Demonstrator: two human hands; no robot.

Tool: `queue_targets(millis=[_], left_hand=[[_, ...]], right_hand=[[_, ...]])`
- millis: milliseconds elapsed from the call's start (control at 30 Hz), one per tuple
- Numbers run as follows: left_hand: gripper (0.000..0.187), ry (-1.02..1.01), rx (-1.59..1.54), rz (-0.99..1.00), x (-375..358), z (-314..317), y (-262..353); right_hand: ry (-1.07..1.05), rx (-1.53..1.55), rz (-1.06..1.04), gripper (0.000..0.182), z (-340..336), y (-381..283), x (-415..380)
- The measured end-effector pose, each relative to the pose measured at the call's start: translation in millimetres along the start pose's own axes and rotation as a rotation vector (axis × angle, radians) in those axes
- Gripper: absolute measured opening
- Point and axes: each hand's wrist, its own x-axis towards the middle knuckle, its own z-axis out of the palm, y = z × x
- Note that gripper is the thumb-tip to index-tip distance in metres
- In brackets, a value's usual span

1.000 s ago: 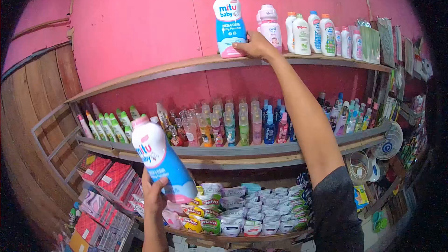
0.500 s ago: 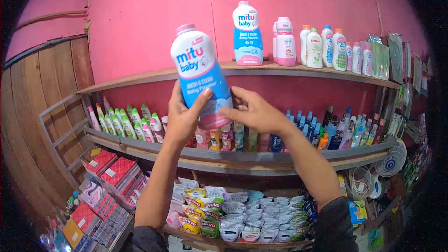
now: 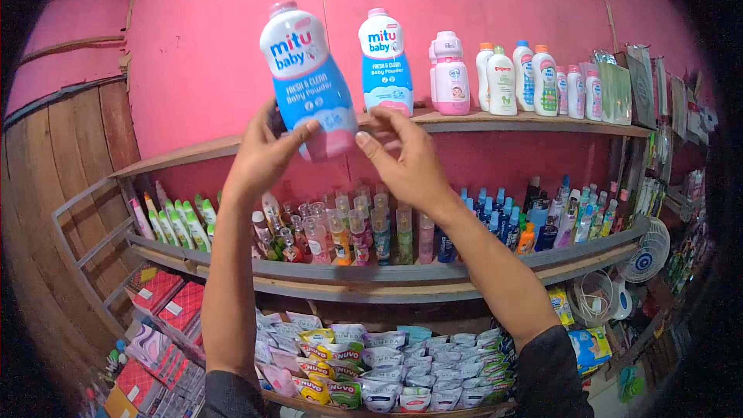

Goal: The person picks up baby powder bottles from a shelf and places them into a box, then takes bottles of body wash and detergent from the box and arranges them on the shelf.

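Note:
A blue and white mitu baby powder bottle (image 3: 308,77), tilted with its pink cap up and to the left, is held in the air in front of the top shelf. My left hand (image 3: 261,153) grips its lower left side, thumb across the front. Fingers apart, my right hand (image 3: 410,166) is at the bottle's lower right edge, its thumb tip right at the pink base. Just right of the held bottle, a matching powder bottle (image 3: 386,62) stands upright on the top shelf (image 3: 495,125), its foot partly behind my right fingers.
Pink bottles (image 3: 450,81) and several white baby-care bottles (image 3: 501,81) line the top shelf to the right. Below, the middle shelf (image 3: 371,271) carries rows of spray bottles (image 3: 404,232) and green-capped bottles (image 3: 176,224). Soap packets (image 3: 387,375) fill the bottom shelf; a white fan (image 3: 648,251) is at right.
Both hands have moved up and left with the powder bottle, which is now higher, in front of the top shelf. My right hand's fingers have shifted toward the bottle's edge. The view has shifted slightly.

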Motion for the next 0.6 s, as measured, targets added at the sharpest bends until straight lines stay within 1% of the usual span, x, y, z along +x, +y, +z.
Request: queue_targets(millis=[100,200,233,267,367,433,533,600], left_hand=[[0.057,0.045,0.019,0.024,53,-19,-26],[0.055,0.045,0.094,0.062,103,-24,-54],[0.055,0.020,0.101,0.042,117,-24,-62],[0.054,-0.007,0.110,0.018,132,-23,-70],[0.053,-0.064,0.085,-0.088,171,-13,-98],[0.053,-0.108,0.048,-0.150,186,-5,-105],[0.054,-0.133,0.028,-0.133,204,10,-120],[0.056,-0.156,0.071,-0.166,211,19,-123]], right_hand=[[0.179,-0.436,-0.263,0.040,-9,22,10],[0.119,-0.613,-0.250,0.037,-14,37,9],[0.097,-0.688,-0.253,0.037,-14,43,9],[0.077,-0.720,-0.229,0.037,-15,49,10],[0.097,-0.846,-0.263,0.038,-14,44,11],[0.095,-0.867,-0.274,0.038,-12,41,14],[0.086,-0.916,-0.269,0.038,-9,41,17],[0.078,-0.932,-0.252,0.038,-7,42,18]])
